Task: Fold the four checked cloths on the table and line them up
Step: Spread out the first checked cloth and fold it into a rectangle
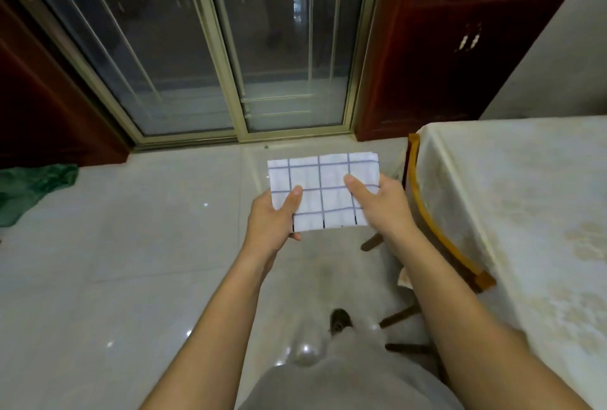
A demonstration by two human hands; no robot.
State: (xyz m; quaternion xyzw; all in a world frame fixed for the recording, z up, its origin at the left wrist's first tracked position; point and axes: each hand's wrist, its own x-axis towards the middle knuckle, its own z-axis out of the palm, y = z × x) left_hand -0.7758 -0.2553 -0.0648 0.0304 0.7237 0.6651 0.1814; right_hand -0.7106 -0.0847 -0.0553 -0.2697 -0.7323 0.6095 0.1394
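A white cloth with dark checked lines point(323, 179), folded into a small rectangle, is held in the air over the tiled floor, left of the table. My left hand point(272, 219) grips its lower left corner, thumb on top. My right hand point(381, 204) grips its right edge, thumb lying across the cloth. No other checked cloth is in view. The table point(525, 186), covered with a pale patterned tablecloth, fills the right side.
A wooden chair with a curved yellow-brown back point(433, 229) is pushed in at the table's left edge, close to my right arm. Glass sliding doors point(230, 48) stand ahead, a dark red cabinet point(443, 48) at the right. A green cloth point(29, 189) lies on the floor far left.
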